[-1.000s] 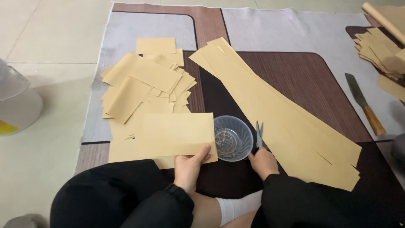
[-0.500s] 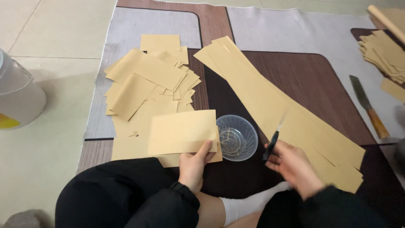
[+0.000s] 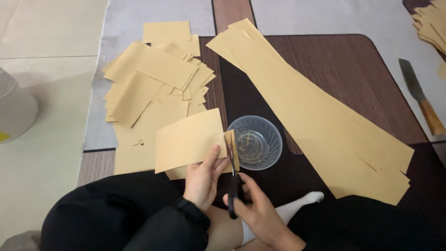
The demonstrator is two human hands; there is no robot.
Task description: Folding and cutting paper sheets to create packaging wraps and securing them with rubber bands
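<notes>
My left hand [image 3: 204, 179] grips a tan rectangular paper sheet [image 3: 188, 139] by its lower right corner, holding it just above my lap. In my right hand [image 3: 260, 209] are black-handled scissors [image 3: 233, 186], their blades running up through the sheet's right edge so that a narrow strip [image 3: 232, 148] stands off beside them. A clear plastic bowl [image 3: 255, 142] holding thin paper slivers sits right of the blades on the dark mat.
A loose pile of cut tan sheets [image 3: 153, 79] lies to the upper left. Long tan strips [image 3: 316, 116] stretch diagonally across the brown mat [image 3: 353, 69]. A wooden-handled knife [image 3: 420, 95] lies far right. A white bucket [image 3: 16, 109] stands at left.
My right hand picked up the scissors from beside the bowl and brought them to the sheet's right edge. My left hand lifted the sheet slightly toward me.
</notes>
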